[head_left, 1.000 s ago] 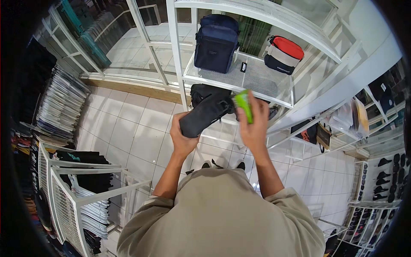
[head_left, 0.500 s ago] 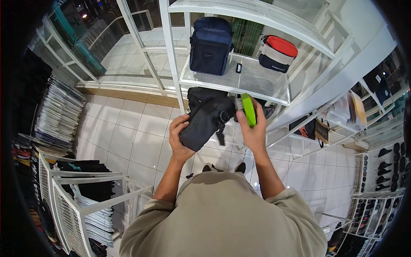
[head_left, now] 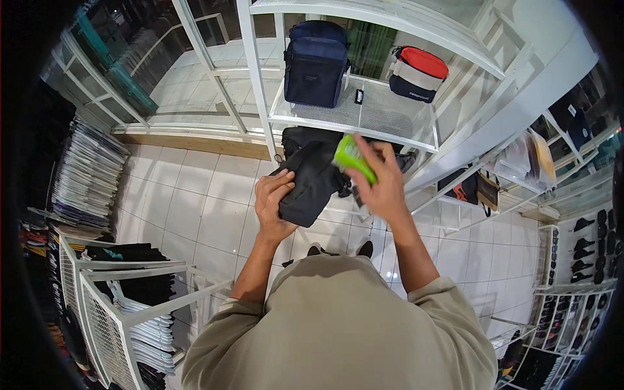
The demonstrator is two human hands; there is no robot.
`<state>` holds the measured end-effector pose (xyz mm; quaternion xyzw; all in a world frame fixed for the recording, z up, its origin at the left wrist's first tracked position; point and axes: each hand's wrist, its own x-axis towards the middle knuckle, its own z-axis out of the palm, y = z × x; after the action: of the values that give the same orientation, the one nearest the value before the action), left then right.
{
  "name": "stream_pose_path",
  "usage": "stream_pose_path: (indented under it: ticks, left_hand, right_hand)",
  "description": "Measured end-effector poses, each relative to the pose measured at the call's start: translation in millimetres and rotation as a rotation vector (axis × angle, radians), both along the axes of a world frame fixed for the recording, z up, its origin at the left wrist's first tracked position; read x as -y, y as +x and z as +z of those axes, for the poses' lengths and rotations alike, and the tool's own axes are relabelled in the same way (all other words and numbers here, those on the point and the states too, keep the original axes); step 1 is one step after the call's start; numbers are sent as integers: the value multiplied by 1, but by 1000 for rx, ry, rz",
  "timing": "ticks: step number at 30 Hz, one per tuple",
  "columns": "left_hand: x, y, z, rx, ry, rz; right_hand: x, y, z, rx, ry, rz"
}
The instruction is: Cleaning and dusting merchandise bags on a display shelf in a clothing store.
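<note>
In front of me, my left hand (head_left: 275, 200) grips a black fabric bag (head_left: 310, 182) by its left lower end, with the fingers wrapped over the edge. My right hand (head_left: 385, 183) is closed around a bright green hand brush (head_left: 353, 158), blurred a little by motion. The brush lies at the right side of the bag with its green back showing; its bristles are hidden, and I cannot tell whether they touch the fabric. Straps dangle at the bag's right side, partly behind my right hand.
A white mesh rack (head_left: 354, 123) stands ahead, holding a navy backpack (head_left: 316, 65) and a small red, white and navy pouch (head_left: 419, 73). Another dark bag sits beneath its shelf. At left are hanging clothes (head_left: 91, 179) and a white clothes rack (head_left: 156, 312); eyewear displays (head_left: 578, 318) line the right.
The brush has moved left and turned, so its broad green back shows and the bristles no longer do. The bag has shifted slightly and tilted more upright in my left hand.
</note>
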<state>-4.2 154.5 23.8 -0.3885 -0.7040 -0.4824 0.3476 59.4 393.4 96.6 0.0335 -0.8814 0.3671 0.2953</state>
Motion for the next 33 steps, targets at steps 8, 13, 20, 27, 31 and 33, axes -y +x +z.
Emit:
stream_pose_path:
  ticks: [8,13,20,27,31,33]
  left_hand:
    - [-6,7,1,93,58,-18]
    - [-15,7,-9,273,132,-134]
    - [-39,15,-29,617,232,-186]
    - [-54,-4,-28,736,300,-307]
    - [-44,-26,-48,841,336,-357]
    - [-41,-34,-74,927,284,-335]
  right_hand:
    - [-8,1,-11,-78,-197,43]
    - [-46,-12,-49,-25,-229,-200]
    - [-43,8,-71,123,-362,-129]
    - [-38,37,-66,134,-542,-194]
    - [-58,47,-79,109,-655,-225]
    - [-52,45,-54,-33,-581,-222]
